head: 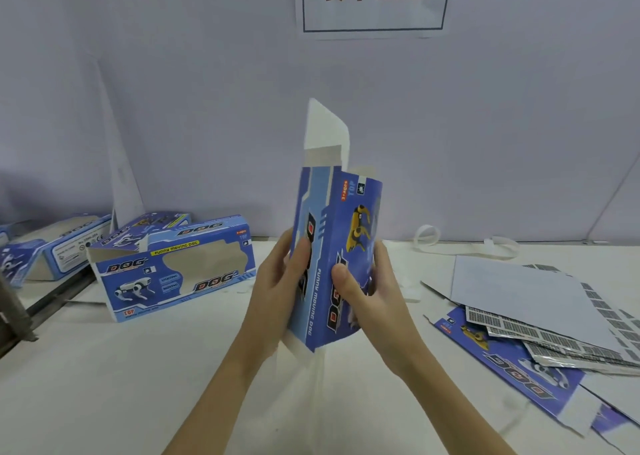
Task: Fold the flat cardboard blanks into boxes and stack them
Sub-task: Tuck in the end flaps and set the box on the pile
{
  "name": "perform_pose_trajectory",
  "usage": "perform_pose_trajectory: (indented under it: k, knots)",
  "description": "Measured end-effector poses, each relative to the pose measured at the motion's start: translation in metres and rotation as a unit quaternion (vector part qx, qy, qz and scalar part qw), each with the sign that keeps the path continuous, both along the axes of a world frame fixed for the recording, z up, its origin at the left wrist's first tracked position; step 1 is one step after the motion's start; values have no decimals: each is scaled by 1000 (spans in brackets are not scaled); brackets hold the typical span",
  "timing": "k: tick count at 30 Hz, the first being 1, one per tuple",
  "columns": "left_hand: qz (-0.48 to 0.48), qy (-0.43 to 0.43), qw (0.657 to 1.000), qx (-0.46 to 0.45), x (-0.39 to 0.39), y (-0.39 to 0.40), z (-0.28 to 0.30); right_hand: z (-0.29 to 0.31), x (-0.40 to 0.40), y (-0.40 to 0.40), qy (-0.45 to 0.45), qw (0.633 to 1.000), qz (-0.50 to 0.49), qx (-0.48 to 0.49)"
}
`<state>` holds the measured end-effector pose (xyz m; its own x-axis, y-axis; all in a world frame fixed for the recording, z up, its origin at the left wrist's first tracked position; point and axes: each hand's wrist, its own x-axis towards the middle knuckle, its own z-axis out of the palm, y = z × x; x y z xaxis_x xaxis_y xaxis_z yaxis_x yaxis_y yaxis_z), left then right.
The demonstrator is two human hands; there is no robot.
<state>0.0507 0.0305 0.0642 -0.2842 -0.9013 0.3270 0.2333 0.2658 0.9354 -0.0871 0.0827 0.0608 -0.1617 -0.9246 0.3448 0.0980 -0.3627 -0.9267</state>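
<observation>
A blue printed cardboard blank point(332, 246) is held upright above the surface point(138, 368), roughly in the middle of the view, between both hands. It is gripped on its left panel by the left hand point(277, 281), with the thumb laid across the printed face, and on its right panel by the right hand point(367, 288), whose thumb presses the front while the other fingers wrap behind. Both sets of fingers are thus closed round the blank.

The blank appears to be partly opened into a sleeve: two printed faces meet at a vertical crease, and white flaps point(325, 132) stand unfolded at the top end. The step in hand is judged to be the squaring-up of the tube, before any end is closed.

To the left of the held blank, a finished box point(173, 271) lies on the surface, with further boxes point(62, 246) behind and beyond it. To the right of the held blank, a loose pile of flat blanks point(512, 357) lies under a grey sheet point(519, 298).

For the next move, the sleeve would need to be pushed fully square, then the top flaps folded inward and tucked. A firm hold on the side panels is called for, so that the creases are not crushed while the flaps are bent.
</observation>
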Motion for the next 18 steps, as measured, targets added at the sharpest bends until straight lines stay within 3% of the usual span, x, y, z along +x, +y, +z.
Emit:
perform_pose_trajectory:
  k: [2, 5, 10, 14, 18]
  knots:
    - [37, -20, 996, -77, -6, 5, 4, -3, 1, -1, 22, 999, -27, -22]
    - [12, -35, 990, -135, -8, 17, 10, -9, 6, -1, 96, 992, -56, -54]
    - [-110, 19, 992, 65, 9, 22, 17, -17, 8, -5, 108, 991, -29, -74]
    - [-94, 22, 989, 108, 19, 18, 16, -12, 9, -5, 84, 994, -43, -57]
    - [-93, 12, 991, 94, 19, 15, 11, -6, 6, -7, 64, 995, -70, -33]
